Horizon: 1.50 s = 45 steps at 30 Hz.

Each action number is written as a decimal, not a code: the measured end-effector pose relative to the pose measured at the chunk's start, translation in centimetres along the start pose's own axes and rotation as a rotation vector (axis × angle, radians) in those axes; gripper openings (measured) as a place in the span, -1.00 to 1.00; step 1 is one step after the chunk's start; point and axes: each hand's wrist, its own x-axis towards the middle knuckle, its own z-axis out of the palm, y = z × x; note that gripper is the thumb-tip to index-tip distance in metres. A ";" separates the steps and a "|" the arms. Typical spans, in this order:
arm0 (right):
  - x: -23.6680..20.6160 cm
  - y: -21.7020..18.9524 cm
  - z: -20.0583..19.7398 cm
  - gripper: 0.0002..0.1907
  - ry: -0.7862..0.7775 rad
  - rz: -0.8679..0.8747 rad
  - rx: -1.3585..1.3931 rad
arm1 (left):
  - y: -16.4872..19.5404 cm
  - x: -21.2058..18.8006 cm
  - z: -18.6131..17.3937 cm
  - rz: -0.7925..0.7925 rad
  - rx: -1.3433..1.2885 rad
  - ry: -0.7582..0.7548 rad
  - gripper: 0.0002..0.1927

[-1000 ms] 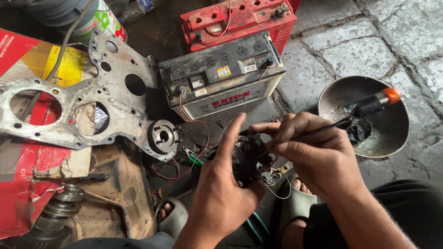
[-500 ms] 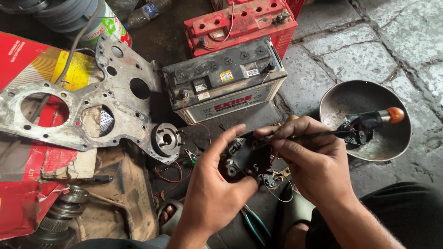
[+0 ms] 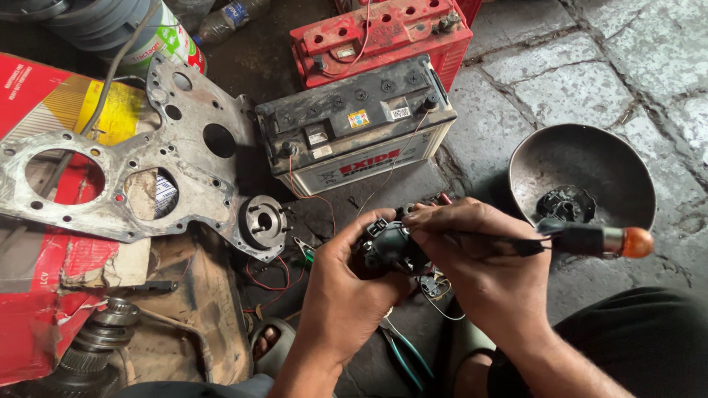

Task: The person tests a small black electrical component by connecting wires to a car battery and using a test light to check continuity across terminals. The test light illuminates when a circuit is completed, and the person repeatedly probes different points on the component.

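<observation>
My left hand point(image 3: 346, 291) grips a small black electrical part point(image 3: 391, 245) with a connector block and thin wires hanging under it. My right hand point(image 3: 483, 269) holds a black probe tool point(image 3: 582, 239) with an orange bulb tip; its thin shaft runs left under my fingers and touches the black part. Both hands hover over the dark stone floor in front of a grey car battery point(image 3: 354, 125). Thin red wires point(image 3: 310, 199) run from the battery toward the part.
A red battery point(image 3: 376, 29) stands behind the grey one. A metal engine cover plate point(image 3: 147, 169) lies left over red cardboard point(image 3: 37, 96). A dark metal bowl point(image 3: 582, 169) holding a black piece sits right. Pliers point(image 3: 405, 357), a gear shaft point(image 3: 88, 346) and my sandalled foot point(image 3: 269, 343) are below.
The view shifted, so everything sits lower and closer. My hands keep their grip; the probe's orange tip has moved down and to the right, beside the bowl's lower rim.
</observation>
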 end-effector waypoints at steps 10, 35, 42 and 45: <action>0.1 -0.1 0.1 -0.85 -0.073 -0.224 -0.381 | 0.0 -0.2 0.1 0.020 0.089 -0.011 -0.40; 0.7 -0.5 0.3 -0.82 -0.156 -0.441 -0.509 | -0.6 -0.3 -0.2 0.161 0.245 -0.018 -0.37; 0.4 -0.6 0.6 -0.81 -0.146 -0.536 -0.588 | -1.2 0.1 0.2 0.162 0.094 -0.066 -0.39; 0.3 -0.6 1.0 -0.81 -0.131 -0.509 -0.569 | -1.3 0.0 0.1 0.148 0.091 -0.058 -0.40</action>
